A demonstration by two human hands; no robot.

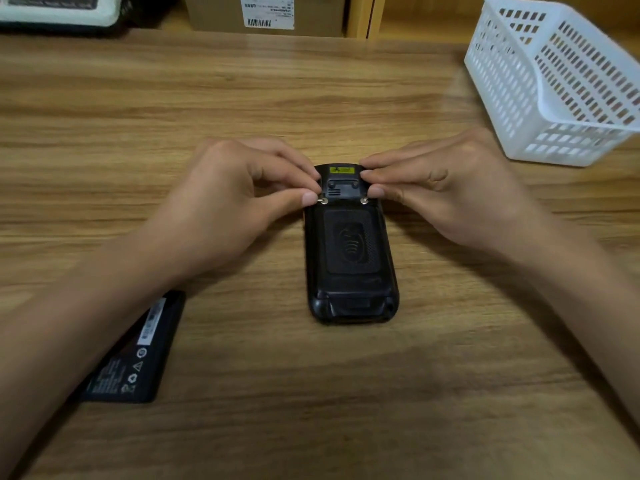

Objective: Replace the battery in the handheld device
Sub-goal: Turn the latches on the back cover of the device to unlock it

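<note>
A black handheld device (350, 258) lies face down on the wooden table (311, 393), its back cover in place. Two small metal latches sit near its far end, under a yellow label. My left hand (239, 195) pinches the left latch (324, 201) with thumb and fingers. My right hand (446, 188) pinches the right latch (364, 201) the same way. A flat black battery (138, 355) with a white label lies on the table at the near left, partly hidden under my left forearm.
A white slotted plastic basket (554, 81) stands at the far right. A cardboard box (266, 13) with a barcode label sits at the back, and a dark and white object (59, 10) at the back left.
</note>
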